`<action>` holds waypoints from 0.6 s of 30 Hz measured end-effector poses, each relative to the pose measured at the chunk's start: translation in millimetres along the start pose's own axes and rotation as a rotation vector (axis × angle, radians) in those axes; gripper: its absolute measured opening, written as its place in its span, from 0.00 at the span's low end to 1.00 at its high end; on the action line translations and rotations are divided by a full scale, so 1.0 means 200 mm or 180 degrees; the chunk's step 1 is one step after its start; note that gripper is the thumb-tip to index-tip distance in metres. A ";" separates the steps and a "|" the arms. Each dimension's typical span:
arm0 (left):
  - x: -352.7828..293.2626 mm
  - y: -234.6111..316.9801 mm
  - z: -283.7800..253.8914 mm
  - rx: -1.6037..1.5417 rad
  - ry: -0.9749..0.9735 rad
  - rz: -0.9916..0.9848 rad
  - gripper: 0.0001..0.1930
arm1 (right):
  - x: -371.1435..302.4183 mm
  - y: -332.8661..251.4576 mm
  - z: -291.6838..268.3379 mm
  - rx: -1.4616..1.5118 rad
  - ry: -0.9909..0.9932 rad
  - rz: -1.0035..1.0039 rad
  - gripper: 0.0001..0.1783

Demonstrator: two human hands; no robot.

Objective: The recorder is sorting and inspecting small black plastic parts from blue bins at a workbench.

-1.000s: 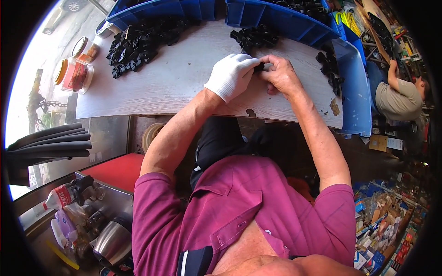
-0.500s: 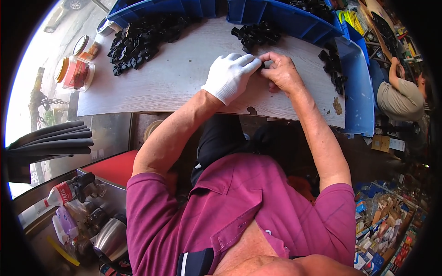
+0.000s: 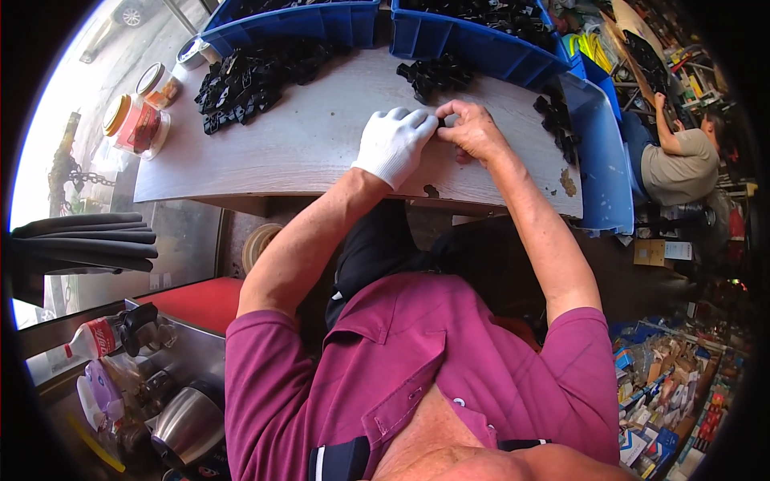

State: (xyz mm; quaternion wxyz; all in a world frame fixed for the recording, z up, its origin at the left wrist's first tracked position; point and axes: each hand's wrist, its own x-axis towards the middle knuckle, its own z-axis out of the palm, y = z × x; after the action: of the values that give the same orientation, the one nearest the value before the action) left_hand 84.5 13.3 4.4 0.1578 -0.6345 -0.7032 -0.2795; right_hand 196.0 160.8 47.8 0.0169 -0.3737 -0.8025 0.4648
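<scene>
"Although much is covered, what's being held?"
"The bare right hand (image 3: 473, 135) pinches a small black piece (image 3: 441, 123) between thumb and forefinger; the gloved left hand (image 3: 395, 144) curls just left of it, its grip hidden."
"Long axis?"
"Can't tell; fingers cover it."
"And beyond?"
"A black pile (image 3: 437, 76) lies just ahead, neither hand clearly nearer; a larger heap (image 3: 245, 84) lies farther left."

Workshop: black parts (image 3: 241, 90) heaped on worktable (image 3: 313, 152), blue bins (image 3: 481, 46) behind.

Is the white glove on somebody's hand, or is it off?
On. The white glove covers the left hand, with its cuff ending at the wrist, where skin begins. The right hand is bare.
</scene>
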 end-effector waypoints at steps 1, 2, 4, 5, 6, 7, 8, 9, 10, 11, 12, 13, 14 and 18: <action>0.00 -0.01 0.01 -0.0008 0.0018 0.0021 0.13 | 0.01 0.01 0.00 -0.0006 0.0028 -0.0003 0.18; 0.01 -0.03 0.02 -0.0022 0.0098 0.0054 0.12 | 0.02 0.01 0.01 0.0015 0.0093 -0.0102 0.18; 0.02 -0.02 0.00 -0.0029 0.0181 0.0093 0.11 | 0.02 0.04 0.01 0.0039 0.0163 -0.0210 0.18; 0.02 -0.02 -0.01 -0.0203 0.0315 -0.0039 0.12 | 0.02 0.06 0.00 0.0108 0.0155 -0.0208 0.18; 0.02 -0.02 -0.02 -0.0371 0.0447 -0.0177 0.13 | 0.03 0.07 -0.01 0.0179 0.0140 -0.0211 0.19; 0.01 -0.08 -0.03 -0.0283 0.0860 -0.0201 0.15 | 0.01 0.07 -0.01 0.0337 0.0197 -0.0154 0.20; 0.00 -0.16 -0.06 -0.0060 0.1005 -0.0382 0.17 | -0.01 0.07 -0.01 0.0496 0.0254 -0.0092 0.21; 0.00 -0.24 -0.07 0.0204 0.1322 -0.0546 0.16 | -0.01 0.10 -0.03 0.0781 0.0286 -0.0034 0.22; 0.00 -0.35 -0.10 0.0599 0.1271 -0.0783 0.14 | -0.02 0.11 -0.04 0.0918 0.0344 -0.0012 0.22; -0.01 -0.44 -0.13 0.0998 0.1152 -0.0974 0.13 | -0.04 0.12 -0.05 0.1049 0.0403 0.0014 0.23; -0.04 -0.55 -0.14 0.1351 0.1011 -0.1060 0.13 | -0.05 0.13 -0.06 0.1051 0.0390 0.0026 0.23; -0.05 -0.61 -0.14 0.1598 0.0655 -0.1299 0.13 | -0.05 0.14 -0.08 0.1151 0.0477 0.0095 0.22; -0.06 -0.67 -0.14 0.1720 0.0520 -0.1281 0.12 | -0.06 0.15 -0.10 0.1248 0.0561 0.0164 0.22; -0.09 -0.70 -0.10 0.1512 0.0545 -0.0922 0.08 | -0.03 0.26 -0.25 0.1736 0.1020 0.0309 0.20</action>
State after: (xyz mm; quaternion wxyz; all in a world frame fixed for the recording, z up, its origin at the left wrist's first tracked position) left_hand -52.9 -18.1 -16.5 0.3191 -0.4469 -0.8163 -0.1791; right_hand 250.0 208.6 38.4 0.2205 -0.4616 -0.6167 0.5983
